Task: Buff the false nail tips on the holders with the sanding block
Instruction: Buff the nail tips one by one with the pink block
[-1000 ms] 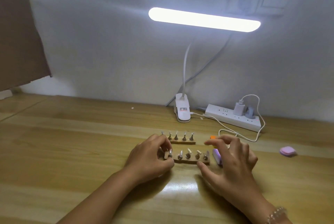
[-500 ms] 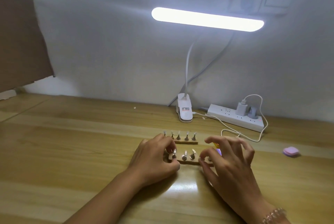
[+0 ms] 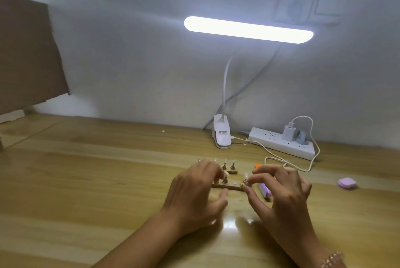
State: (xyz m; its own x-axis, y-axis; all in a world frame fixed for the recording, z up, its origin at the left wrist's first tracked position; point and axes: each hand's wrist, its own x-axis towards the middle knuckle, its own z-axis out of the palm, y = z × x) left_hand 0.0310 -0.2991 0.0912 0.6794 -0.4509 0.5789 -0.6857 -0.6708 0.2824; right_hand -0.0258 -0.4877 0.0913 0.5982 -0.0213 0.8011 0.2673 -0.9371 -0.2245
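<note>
On the wooden surface (image 3: 86, 181), near the middle: two wooden holder strips, one behind the other, each set with small upright pegs carrying false nail tips. Left hand (image 3: 194, 190) arched over the left end of the near strip (image 3: 229, 187), fingers curled down among the pegs there. Too blurred to tell whether gripping one or only touching. Right hand (image 3: 281, 194) pinching the end peg (image 3: 245, 182) and its nail tip between thumb and forefinger, at the right end of the near strip. Cannot tell whether lifted clear of the wood. Purple block (image 3: 265, 190) flat on the surface just beside that peg, partly hidden by the right fingers, not held. Far strip (image 3: 229, 169) just behind; clip lamp (image 3: 221, 135) and power strip (image 3: 281, 143) by the wall.
</note>
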